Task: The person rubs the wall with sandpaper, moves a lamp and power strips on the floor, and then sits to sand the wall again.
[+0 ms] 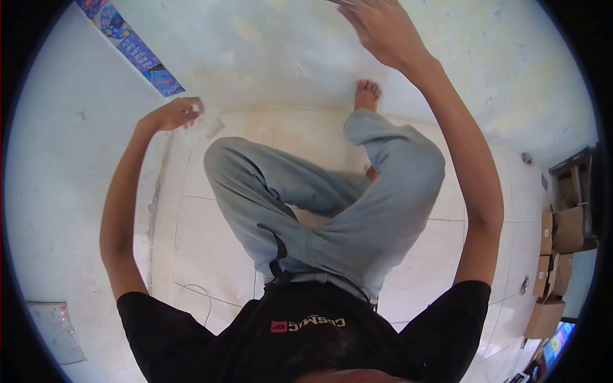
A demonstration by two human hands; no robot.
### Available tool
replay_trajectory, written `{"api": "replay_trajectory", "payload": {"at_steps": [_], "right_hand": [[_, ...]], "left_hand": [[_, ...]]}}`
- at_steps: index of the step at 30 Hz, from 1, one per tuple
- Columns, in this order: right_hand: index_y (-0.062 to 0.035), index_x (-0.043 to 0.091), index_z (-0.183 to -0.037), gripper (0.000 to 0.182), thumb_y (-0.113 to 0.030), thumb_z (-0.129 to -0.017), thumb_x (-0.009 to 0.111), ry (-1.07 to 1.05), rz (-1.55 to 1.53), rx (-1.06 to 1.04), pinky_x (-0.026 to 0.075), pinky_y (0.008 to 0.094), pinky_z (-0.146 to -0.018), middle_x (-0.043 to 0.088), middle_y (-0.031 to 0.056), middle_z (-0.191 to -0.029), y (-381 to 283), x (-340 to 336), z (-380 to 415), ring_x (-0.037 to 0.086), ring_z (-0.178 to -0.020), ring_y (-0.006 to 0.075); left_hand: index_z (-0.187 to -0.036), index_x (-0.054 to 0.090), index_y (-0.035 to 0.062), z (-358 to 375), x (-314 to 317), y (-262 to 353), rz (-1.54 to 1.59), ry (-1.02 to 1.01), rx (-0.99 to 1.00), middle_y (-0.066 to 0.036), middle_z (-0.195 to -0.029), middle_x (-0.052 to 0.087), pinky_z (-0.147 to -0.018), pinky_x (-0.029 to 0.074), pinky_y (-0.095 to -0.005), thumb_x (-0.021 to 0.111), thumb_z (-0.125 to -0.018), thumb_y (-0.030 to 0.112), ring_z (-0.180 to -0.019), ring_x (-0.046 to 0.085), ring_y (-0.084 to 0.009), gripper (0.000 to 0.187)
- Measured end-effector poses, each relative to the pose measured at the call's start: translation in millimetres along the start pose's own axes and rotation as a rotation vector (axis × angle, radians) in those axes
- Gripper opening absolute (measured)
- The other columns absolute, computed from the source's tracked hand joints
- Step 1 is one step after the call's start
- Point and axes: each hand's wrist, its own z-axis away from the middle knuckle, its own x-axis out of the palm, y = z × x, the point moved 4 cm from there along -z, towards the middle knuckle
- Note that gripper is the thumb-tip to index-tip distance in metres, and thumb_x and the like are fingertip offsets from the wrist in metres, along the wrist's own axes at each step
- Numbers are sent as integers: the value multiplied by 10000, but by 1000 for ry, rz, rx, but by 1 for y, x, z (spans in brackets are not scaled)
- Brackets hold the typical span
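My left hand [174,115] is raised at the left, near the corner where the walls meet. Its fingers are curled, and something small and whitish shows between them, too blurred to name. Just beside it, low by the wall, is a pale, see-through scrap [215,128]. My right hand [385,33] reaches up to the front wall [268,57], with its fingers partly cut off by the top edge of the view. A thin dark edge of some object shows at those fingertips; its kind is hidden.
My bent legs in light jeans [396,185] rest on the tiled floor [211,223]. A blue printed strip [137,51] hangs on the left wall. Cardboard boxes [546,319] are stacked at the right, near a lit screen [559,343]. A thin white cable [205,293] lies at left.
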Motion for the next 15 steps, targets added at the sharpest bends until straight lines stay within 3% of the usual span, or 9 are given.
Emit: {"api": "replay_trajectory", "payload": {"at_steps": [2,4,7,10,12,15], "right_hand": [[-139,461,-1410,427,-150,-983,475,-40,-170,216,359,435,-1042,646,173,-1140,1,-11,9,536,-1117,298],[7,540,-1228,298,-97,-951,502,206,11,164,446,453,-911,591,206,-1008,13,4,26,578,-968,388],[32,539,-1214,278,-105,-981,473,236,-253,289,459,439,-805,574,233,-983,13,3,37,559,-924,410],[7,536,-1241,288,-103,-983,469,208,-47,398,478,420,-770,588,230,-1011,25,13,44,563,-916,402],[-20,518,-1308,337,-88,-981,471,336,-17,373,477,413,-804,598,225,-1051,31,28,46,567,-936,394],[-30,478,-1378,542,56,-844,523,492,148,457,450,439,-901,606,202,-1134,44,63,64,545,-1042,367]], "left_hand": [[-1041,556,39,-10,9,10,91,158,188,-74,-741,580,-624,476,-316,469,-928,113,-668,564,-159,161],[-1027,559,37,-14,28,23,140,249,321,-70,-744,574,-650,467,-306,473,-909,70,-695,565,-148,149],[-985,577,35,-23,66,43,227,363,402,-69,-779,597,-681,459,-301,492,-882,43,-737,582,-150,134],[-983,586,23,-49,70,78,163,382,542,-84,-773,610,-695,473,-308,513,-879,55,-751,595,-152,131],[-985,595,27,-82,69,101,350,401,616,-75,-763,616,-699,479,-311,527,-885,66,-748,594,-145,127],[-1021,599,37,-135,93,133,636,399,619,-58,-747,617,-695,484,-318,541,-894,82,-729,587,-135,146]]}}
